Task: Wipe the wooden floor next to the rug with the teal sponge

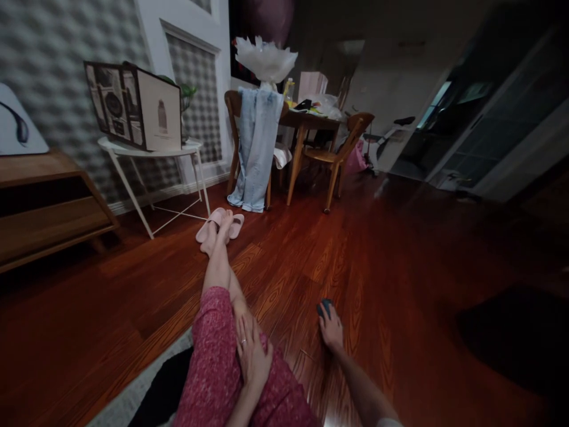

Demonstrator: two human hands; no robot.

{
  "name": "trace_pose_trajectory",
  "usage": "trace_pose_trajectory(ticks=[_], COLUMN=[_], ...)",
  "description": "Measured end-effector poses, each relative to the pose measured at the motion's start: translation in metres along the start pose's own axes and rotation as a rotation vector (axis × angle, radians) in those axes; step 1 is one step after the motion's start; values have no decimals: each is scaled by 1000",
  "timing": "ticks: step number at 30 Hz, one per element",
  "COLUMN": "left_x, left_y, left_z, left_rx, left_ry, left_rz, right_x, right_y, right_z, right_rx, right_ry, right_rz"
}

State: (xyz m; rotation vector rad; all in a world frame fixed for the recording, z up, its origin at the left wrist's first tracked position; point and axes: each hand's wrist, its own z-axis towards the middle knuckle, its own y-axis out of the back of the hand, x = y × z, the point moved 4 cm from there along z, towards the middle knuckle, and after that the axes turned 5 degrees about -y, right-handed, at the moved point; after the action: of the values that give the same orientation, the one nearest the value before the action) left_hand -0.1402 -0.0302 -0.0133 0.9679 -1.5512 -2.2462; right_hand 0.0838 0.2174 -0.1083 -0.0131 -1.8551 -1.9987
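My left hand (255,359) lies flat on my bare shin and the cuff of my dark pink patterned trousers (211,362). Its fingers are stretched out, and a ring shows on one of them. Off to the right, my right hand (331,330) is over a dark computer mouse (326,306), fingers curved around it. The mouse appears against the reddish-brown wooden floor (284,273); what lies directly under it is hidden by the hand. Both legs stretch forward, crossed at the ankles, with pale pink slippers (237,226) at the feet.
Ahead stand a wooden table (306,118) bearing several items and a wooden chair (331,155). Light blue jeans (255,154) hang over another chair. At left are a white side table (153,152) with a large box (160,112) and a wooden cabinet (48,222).
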Motion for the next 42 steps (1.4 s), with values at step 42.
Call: trace_pose_trajectory(ticks=[42], left_x=[14], left_y=[10], left_z=[14], left_rx=[90], left_ry=[-12], left_rz=[56], right_x=[-192], right_y=[64], right_z=[-263], right_rx=[-292], right_ry=[-768], right_rz=[-92])
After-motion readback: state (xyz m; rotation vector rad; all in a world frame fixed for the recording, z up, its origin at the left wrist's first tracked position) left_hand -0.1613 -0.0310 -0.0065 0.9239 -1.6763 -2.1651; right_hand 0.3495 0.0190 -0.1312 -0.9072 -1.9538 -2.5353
